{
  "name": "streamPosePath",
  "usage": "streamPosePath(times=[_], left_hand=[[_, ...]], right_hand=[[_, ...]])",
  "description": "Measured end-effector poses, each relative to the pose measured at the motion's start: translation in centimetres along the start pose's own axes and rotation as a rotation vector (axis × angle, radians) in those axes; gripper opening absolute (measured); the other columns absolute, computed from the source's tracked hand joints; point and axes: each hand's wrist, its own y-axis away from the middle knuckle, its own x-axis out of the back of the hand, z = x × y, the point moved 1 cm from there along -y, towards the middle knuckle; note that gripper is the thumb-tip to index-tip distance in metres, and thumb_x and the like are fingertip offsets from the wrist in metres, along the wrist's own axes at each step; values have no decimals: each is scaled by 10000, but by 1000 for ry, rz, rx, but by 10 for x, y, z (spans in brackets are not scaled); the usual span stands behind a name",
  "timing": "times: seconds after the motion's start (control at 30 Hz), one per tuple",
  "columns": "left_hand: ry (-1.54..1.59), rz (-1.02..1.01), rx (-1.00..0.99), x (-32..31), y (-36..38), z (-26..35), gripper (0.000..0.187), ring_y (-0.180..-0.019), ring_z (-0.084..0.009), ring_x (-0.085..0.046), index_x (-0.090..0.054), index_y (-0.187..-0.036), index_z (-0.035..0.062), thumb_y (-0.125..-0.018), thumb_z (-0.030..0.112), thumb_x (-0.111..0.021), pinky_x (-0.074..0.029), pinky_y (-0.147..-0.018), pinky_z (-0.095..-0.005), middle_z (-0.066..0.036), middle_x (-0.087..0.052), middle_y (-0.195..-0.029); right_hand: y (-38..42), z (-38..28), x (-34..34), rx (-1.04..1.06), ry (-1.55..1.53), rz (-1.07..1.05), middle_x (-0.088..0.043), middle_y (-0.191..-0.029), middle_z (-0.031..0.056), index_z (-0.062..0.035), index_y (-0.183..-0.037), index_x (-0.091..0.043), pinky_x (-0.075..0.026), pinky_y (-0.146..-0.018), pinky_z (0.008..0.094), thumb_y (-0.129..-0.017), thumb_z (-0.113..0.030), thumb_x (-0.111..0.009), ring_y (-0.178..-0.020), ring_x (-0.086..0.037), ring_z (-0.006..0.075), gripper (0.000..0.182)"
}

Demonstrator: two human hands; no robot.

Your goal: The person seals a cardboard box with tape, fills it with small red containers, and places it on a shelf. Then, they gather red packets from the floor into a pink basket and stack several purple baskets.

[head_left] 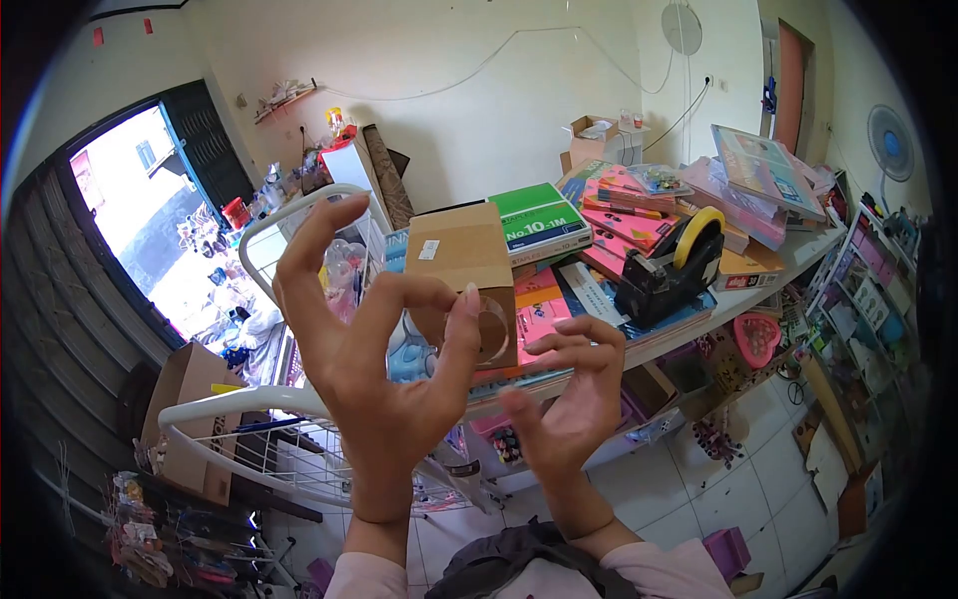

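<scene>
My left hand (pixel 384 364) is raised in front of the table, thumb and index finger pinched on the edge of a clear tape roll (pixel 493 334). Its other fingers are lifted and bent. To the right, my right hand (pixel 574 399) hovers with bent fingers apart from the thumb and nothing visible between them. Behind the roll stands a brown cardboard box (pixel 461 245) with a small white label. A black tape dispenser (pixel 647 292) bearing a yellow-rimmed roll sits on the table, beyond my right hand.
Green-and-white staples boxes (pixel 539 222), pink packets (pixel 624 228) and books (pixel 766 172) crowd the table. A white wire cart (pixel 244 409) stands at left, near an open carton (pixel 190 419). Shelves with goods line the right; a pink heart-shaped box (pixel 756 341) sits below the table edge.
</scene>
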Motion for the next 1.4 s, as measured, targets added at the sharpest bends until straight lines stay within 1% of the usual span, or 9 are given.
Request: streamPosePath(times=[0.13,0.23,0.37,0.77,0.83,1.0,1.1,1.23,1.4], left_hand=[[4,-1,18,-2,0,-1,82,-1107,-297,-390,-567,-599,83,-582,128,-633,-272,-914,-488,-138,-455,-1128],[-8,3,17,-1,1,1,78,-1108,-297,-391,-570,-604,83,-580,124,-632,-275,-912,-489,-137,-460,-1122],[-12,-11,10,-2,1,2,77,-1104,-294,-396,-569,-603,81,-579,120,-631,-275,-913,-487,-138,-462,-1121],[70,-38,71,1,3,-9,91,-1106,-285,-393,-575,-614,73,-577,125,-640,-261,-911,-489,-144,-459,-1125],[179,-76,170,2,2,-12,92,-1023,-298,-442,-567,-595,45,-596,95,-644,-304,-884,-431,-156,-460,-1080],[376,-159,280,1,4,-42,102,-1024,-274,-450,-565,-626,24,-629,91,-642,-329,-877,-418,-156,-457,-1076],[640,-205,493,-2,7,-50,111,-1044,-247,-438,-556,-641,10,-646,53,-658,-382,-848,-377,-138,-443,-1072],[678,-217,605,-3,11,-60,130,-1050,-253,-432,-552,-635,9,-647,68,-667,-399,-825,-381,-139,-446,-1075],[760,-260,696,-8,16,-68,154,-1043,-253,-438,-541,-617,-4,-651,71,-670,-429,-797,-372,-142,-449,-1085]], right_hand=[[5,-2,-9,144,173,27,-372,-975,104,-55,-940,-414,-397,-729,269,-565,-169,-774,-900,-428,188,532],[9,4,-20,203,51,128,-336,-989,96,-80,-998,-327,-397,-710,254,-556,-147,-784,-900,-421,176,639],[9,4,-22,200,121,111,-330,-985,94,-92,-1006,-288,-397,-692,251,-570,-117,-774,-884,-427,172,653],[4,10,-12,93,54,177,-423,-909,86,-77,-747,-546,-388,-670,258,-637,-64,-710,-823,-461,167,199],[-3,12,-6,11,49,83,-448,-874,72,-59,-679,-549,-391,-696,258,-623,-56,-716,-818,-469,157,176],[-42,18,1,-157,-172,-104,-479,-835,61,-28,-669,-544,-400,-717,250,-649,-41,-692,-800,-480,117,150],[-63,11,-2,-370,-259,-255,-563,-676,33,-14,-670,-543,-422,-648,215,-666,-47,-680,-648,-528,69,141],[-81,14,0,-392,-112,-371,-568,-612,24,-18,-697,-542,-438,-564,190,-651,-62,-699,-586,-542,59,169],[-88,13,-1,-454,-94,-389,-568,-613,35,-45,-755,-466,-452,-577,193,-620,-64,-723,-589,-555,65,290]])
